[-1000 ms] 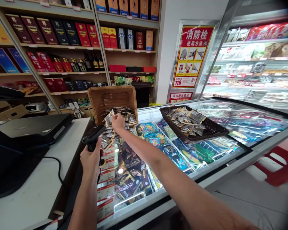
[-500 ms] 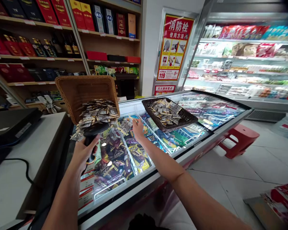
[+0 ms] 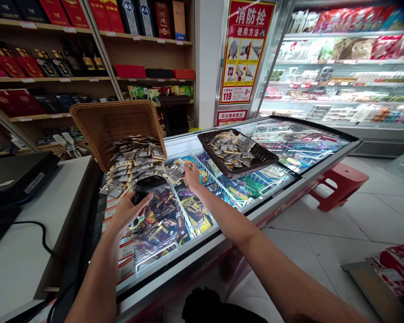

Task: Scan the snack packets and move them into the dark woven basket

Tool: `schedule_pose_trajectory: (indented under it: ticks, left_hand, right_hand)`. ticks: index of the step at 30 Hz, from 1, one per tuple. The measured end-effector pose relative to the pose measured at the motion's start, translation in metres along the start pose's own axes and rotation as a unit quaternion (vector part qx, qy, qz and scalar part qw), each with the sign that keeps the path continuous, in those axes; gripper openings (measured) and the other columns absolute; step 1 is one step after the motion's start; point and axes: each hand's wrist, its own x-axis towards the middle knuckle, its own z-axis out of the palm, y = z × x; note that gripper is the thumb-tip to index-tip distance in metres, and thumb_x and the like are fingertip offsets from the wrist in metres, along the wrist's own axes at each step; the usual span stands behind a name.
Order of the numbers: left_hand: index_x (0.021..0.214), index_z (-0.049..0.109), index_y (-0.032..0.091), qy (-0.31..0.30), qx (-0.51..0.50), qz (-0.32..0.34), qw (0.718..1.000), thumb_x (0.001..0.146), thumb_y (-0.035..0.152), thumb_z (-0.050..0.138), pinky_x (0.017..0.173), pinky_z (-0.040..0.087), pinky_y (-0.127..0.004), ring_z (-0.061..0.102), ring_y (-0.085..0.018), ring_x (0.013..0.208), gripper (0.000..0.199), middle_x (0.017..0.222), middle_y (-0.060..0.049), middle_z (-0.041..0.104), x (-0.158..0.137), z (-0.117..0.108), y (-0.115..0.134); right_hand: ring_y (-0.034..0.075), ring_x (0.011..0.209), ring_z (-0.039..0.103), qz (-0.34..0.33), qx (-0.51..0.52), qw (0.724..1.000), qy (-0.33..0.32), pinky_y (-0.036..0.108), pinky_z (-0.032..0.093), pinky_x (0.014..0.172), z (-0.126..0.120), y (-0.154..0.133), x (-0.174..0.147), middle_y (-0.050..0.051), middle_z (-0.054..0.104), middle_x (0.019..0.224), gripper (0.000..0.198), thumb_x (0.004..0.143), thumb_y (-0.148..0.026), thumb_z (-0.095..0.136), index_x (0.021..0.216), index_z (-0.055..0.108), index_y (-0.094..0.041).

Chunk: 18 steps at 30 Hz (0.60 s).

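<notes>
My left hand (image 3: pixel 129 211) is wrapped round the handle of a black barcode scanner (image 3: pixel 150 183), its head pointing right over the freezer glass. My right hand (image 3: pixel 192 175) is closed on the edge of a small clear snack packet (image 3: pixel 175 170), held above the glass in front of the scanner. Behind the scanner a tan wicker basket (image 3: pixel 116 117) lies tipped on its side, and a heap of similar packets (image 3: pixel 136 157) spills from it. Right of my right hand sits a dark brown woven tray (image 3: pixel 262 159) with more packets (image 3: pixel 232 150) piled in it.
A glass-topped chest freezer (image 3: pixel 155 269) with wire dividers carries everything. At the left stands a white counter (image 3: pixel 60 202) with a black device (image 3: pixel 20 179) and cable. A red stool (image 3: pixel 340 184) is on the floor at right. Shelves of boxes (image 3: pixel 131 71) line the back.
The scanner has swung rightward and levelled, nearer the packet in my right hand. My right hand keeps its hold on the packet. The camera view has shifted slightly.
</notes>
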Motion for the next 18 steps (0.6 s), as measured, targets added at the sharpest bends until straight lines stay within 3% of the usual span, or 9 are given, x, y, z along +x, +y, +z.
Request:
schedule_pose_trajectory:
  ticks: [10,18]
  left_hand:
    - [0.070,0.062,0.023,-0.009,0.039,-0.004,0.999,0.067,0.070,0.085,0.046,0.035,-0.025,0.049,-0.015,0.045,0.053,0.046,0.002,0.057,-0.001,-0.002,0.002]
    - [0.071,0.059,0.023,-0.002,0.035,0.011,0.999,0.067,0.072,0.084,0.045,0.035,-0.025,0.049,-0.015,0.045,0.054,0.047,0.002,0.057,0.001,-0.002,-0.004]
  right_hand:
    - [0.017,0.059,0.058,0.021,-0.067,0.998,-0.003,0.032,0.062,0.060,0.000,-0.002,0.000,-0.003,0.052,0.073,0.025,0.109,-0.037,0.051,0.125,0.063,-0.022]
    - [0.018,0.060,0.058,-0.018,-0.086,0.996,0.021,0.033,0.057,0.058,0.000,0.008,0.006,-0.002,0.056,0.073,0.026,0.107,-0.042,0.055,0.119,0.066,-0.022]
